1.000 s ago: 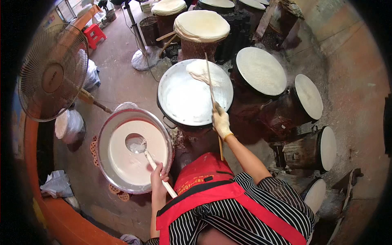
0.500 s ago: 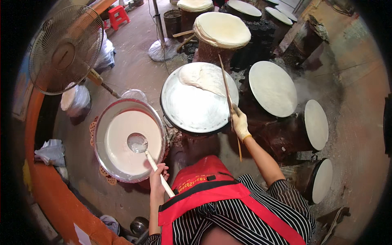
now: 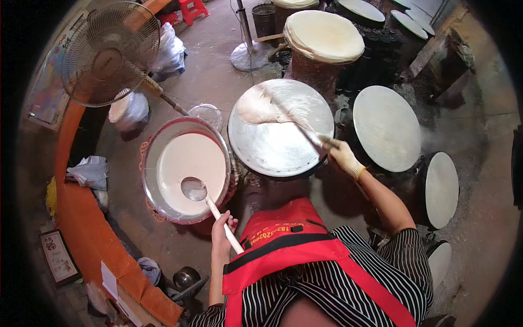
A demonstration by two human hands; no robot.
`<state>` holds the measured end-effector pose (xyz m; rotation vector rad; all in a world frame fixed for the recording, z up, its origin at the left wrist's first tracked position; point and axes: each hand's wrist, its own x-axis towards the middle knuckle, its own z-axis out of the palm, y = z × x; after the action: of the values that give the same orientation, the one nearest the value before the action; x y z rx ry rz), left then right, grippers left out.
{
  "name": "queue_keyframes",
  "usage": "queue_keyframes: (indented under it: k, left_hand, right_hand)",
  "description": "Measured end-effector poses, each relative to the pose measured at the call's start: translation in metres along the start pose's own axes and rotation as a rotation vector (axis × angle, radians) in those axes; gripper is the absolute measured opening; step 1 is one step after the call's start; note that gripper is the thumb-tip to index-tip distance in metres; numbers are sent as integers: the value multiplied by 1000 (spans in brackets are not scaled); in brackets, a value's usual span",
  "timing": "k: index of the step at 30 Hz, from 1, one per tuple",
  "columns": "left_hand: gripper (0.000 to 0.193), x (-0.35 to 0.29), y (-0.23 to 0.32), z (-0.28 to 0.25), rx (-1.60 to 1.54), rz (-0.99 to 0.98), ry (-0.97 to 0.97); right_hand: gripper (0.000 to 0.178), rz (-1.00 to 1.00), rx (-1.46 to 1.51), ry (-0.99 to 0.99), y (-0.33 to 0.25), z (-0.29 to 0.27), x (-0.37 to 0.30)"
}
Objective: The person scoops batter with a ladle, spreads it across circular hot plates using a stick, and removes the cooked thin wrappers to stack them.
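Observation:
My left hand [image 3: 224,229] is closed around the pale handle of a ladle [image 3: 194,188], whose round bowl hangs over white batter [image 3: 190,158] in a large metal pot [image 3: 148,182]. In my right hand [image 3: 344,155], covered by a cream work glove, is a long thin wooden stick [image 3: 290,116], blurred by motion. It lies diagonally across a round griddle [image 3: 279,150]. A patch of wet batter [image 3: 256,109] covers the far-left part of the griddle and touches the stick. Bare pale metal shows on the near side.
To the right stand several round griddle tops, including a large one [image 3: 387,128] and a smaller one [image 3: 442,189]. Behind is a stack of thin flat pancakes [image 3: 324,35]. A standing fan [image 3: 109,60] rises at the far left, near a red stool [image 3: 193,10].
The stick has swung from nearly upright at the griddle's right side to a diagonal across it, and the batter's shape has changed. The whole view has shifted; the ladle stays over the pot.

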<state>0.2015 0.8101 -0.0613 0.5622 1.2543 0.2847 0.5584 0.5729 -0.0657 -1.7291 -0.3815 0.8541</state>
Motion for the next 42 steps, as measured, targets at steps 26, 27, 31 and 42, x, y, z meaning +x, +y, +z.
queue_keyframes:
  k: [26, 27, 31, 42]
  left_hand:
    - [21, -35, 0, -7, 270, -75, -1]
    - [21, -28, 6, -9, 290, -71, -41]
    - [21, 2, 42, -9, 432, -126, -250]
    - [23, 68, 101, -136, 521, -6, -416]
  right_hand:
    - [35, 7, 80, -42, 54, -16, -69]
    - [35, 152, 156, 151, 31, 0, -75]
    - [36, -8, -54, 208, 52, 52, -83]
    - [47, 138, 711, 479, -3, 269, -149]
